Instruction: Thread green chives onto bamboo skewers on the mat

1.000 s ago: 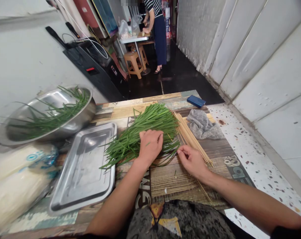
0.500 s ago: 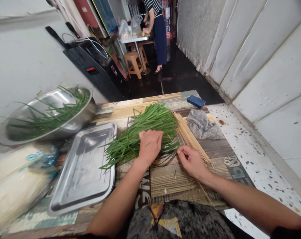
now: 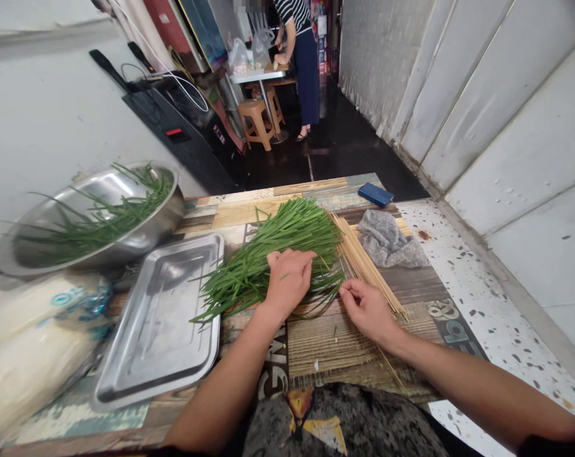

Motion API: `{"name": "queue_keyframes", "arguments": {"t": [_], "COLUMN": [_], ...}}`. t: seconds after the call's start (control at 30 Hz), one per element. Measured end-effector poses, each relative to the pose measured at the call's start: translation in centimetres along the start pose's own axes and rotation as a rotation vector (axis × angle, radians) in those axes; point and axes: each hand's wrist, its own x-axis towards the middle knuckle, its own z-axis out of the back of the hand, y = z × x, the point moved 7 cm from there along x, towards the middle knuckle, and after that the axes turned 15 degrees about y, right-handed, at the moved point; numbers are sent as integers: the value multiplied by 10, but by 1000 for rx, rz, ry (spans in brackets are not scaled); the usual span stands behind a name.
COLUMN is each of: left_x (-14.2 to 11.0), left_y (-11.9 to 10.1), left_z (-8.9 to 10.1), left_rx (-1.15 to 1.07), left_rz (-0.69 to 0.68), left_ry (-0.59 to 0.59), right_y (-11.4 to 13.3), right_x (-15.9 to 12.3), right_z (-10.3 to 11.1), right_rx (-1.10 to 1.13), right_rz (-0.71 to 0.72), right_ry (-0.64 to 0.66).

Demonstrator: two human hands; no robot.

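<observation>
A pile of long green chives (image 3: 282,238) lies across the middle of the table (image 3: 325,346). My left hand (image 3: 288,279) rests on the near part of the pile, fingers curled down into the leaves. Just right of the chives lies a bundle of thin bamboo skewers (image 3: 366,263). My right hand (image 3: 366,309) sits at the near end of that bundle, fingers pinched together; a thin skewer runs under the hand towards me.
An empty steel tray (image 3: 161,324) lies left of the chives. Behind it stands a steel bowl (image 3: 97,216) with more chives. A grey cloth (image 3: 387,240) and a blue phone (image 3: 374,193) lie at the far right. A person stands at a distant table.
My left hand has crept slightly right over the chives. My right hand stays where it was.
</observation>
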Motion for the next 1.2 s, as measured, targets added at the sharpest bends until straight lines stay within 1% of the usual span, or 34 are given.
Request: {"name": "queue_keyframes", "arguments": {"t": [0.67, 0.8, 0.93, 1.03, 1.1, 1.2], "left_x": [0, -1, -1, 0, 1, -1], "left_y": [1, -3, -10, 1, 7, 4], "left_z": [-3, -2, -5, -1, 0, -4], "left_rx": [-45, -64, -117, -158, -131, -55], "left_rz": [-10, -63, -206, -174, -155, -227], "left_ry": [29, 76, 205, 193, 196, 272], "right_y": [-1, -1, 2, 4, 6, 7], "right_x": [0, 0, 1, 1, 1, 0], "right_z": [-1, 0, 1, 2, 3, 3], "right_rx": [-20, -13, 7, 7, 3, 0], "right_rz": [4, 9, 23, 30, 30, 36], "right_ry": [0, -3, -22, -23, -21, -21]}}
